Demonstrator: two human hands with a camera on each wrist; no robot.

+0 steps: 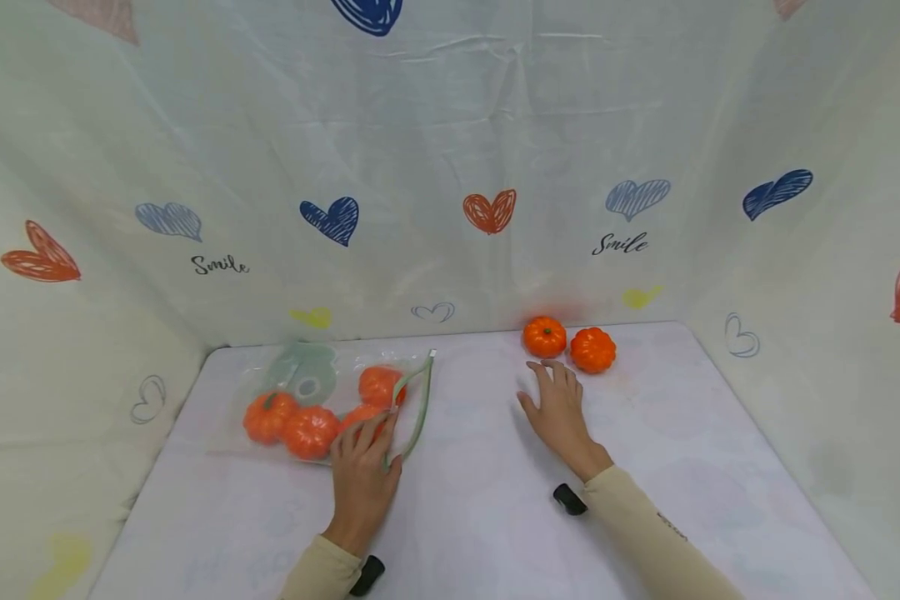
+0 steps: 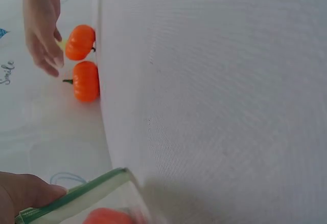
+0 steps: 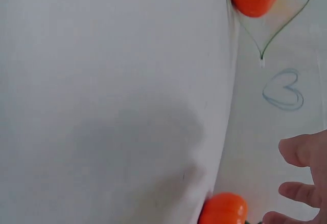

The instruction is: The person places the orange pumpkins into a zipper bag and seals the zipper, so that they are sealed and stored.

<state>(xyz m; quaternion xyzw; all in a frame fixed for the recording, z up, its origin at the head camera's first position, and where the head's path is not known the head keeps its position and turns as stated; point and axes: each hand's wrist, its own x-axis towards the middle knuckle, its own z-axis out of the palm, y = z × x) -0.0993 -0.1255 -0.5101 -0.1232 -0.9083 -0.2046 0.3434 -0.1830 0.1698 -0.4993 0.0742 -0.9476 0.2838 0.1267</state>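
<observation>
A clear zip bag (image 1: pixel 297 367) with a green-edged mouth lies on the left of the table, holding several small orange pumpkins (image 1: pixel 311 432). My left hand (image 1: pixel 363 479) grips the bag at its mouth, thumb along the green zip strip (image 2: pixel 76 197) and fingers over the plastic. The mouth gapes toward the right. At the back of the table sit two loose orange pumpkins, one with its stem up (image 1: pixel 544 337) and one beside it (image 1: pixel 592 350). Just in front of them my right hand (image 1: pixel 561 417) reaches out with fingers spread, nothing in it.
Both stand on a white-covered table (image 1: pixel 480 500). A pale curtain (image 1: pixel 435 150) printed with hearts and "Smile" surrounds the table's back and sides. Black wrist pieces (image 1: pixel 569 499) show under both forearms.
</observation>
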